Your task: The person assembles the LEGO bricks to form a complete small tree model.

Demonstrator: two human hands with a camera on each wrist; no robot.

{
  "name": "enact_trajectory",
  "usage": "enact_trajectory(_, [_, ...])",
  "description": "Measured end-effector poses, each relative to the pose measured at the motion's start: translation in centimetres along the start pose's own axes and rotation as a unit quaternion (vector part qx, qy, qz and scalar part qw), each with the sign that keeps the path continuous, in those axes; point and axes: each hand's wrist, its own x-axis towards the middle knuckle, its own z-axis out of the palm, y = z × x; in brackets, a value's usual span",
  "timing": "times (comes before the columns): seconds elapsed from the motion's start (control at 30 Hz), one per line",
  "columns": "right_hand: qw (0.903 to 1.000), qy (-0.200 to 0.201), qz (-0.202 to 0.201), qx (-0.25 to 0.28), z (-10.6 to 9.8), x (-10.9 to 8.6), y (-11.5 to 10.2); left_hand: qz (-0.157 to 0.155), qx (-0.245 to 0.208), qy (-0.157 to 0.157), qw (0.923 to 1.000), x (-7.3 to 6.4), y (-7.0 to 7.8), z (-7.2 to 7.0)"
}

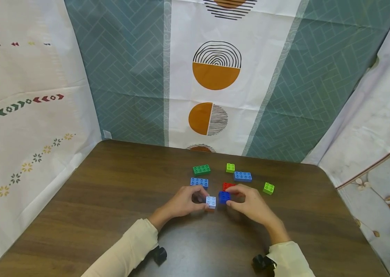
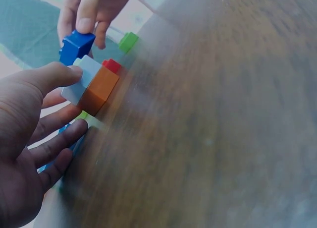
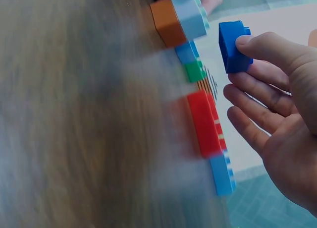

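Observation:
On the table, my left hand point(image 1: 182, 201) pinches a pale blue brick point(image 1: 210, 202) between thumb and fingers. That brick sits on top of an orange brick point(image 2: 102, 89), which rests on the tabletop. My right hand point(image 1: 254, 206) pinches a dark blue brick point(image 3: 230, 48) by its sides, raised off the table just right of the pale blue one; a gap separates the two in the head view. Behind the dark blue brick lies a red brick point(image 3: 203, 125), partly covered by it and by my right fingers in the head view.
Beyond my hands, a dark green brick point(image 1: 201, 169), a blue brick point(image 1: 199, 182), another blue brick point(image 1: 242, 176) and a lime brick point(image 1: 230, 167) lie on the wooden table point(image 1: 119, 192). A second lime brick point(image 1: 269, 188) lies right of my right hand. Patterned cloths hang around the table.

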Motion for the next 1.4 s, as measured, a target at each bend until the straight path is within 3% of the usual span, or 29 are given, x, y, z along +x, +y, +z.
enact_trajectory(0.47, [0.9986,-0.013,-0.049,0.013,2.2,1.0,-1.7,-0.001,0.003,0.003,1.0000,-0.1,0.0,0.1])
enact_trajectory(0.97, [0.9987,-0.016,-0.049,0.001,2.6,1.2,-2.5,0.002,0.013,0.005,0.9999,0.0,-0.2,0.1])
enact_trajectory(1.4, [0.9986,-0.020,-0.049,-0.001,2.4,1.2,-2.6,0.027,-0.019,0.036,0.9988,0.0,0.2,0.0])
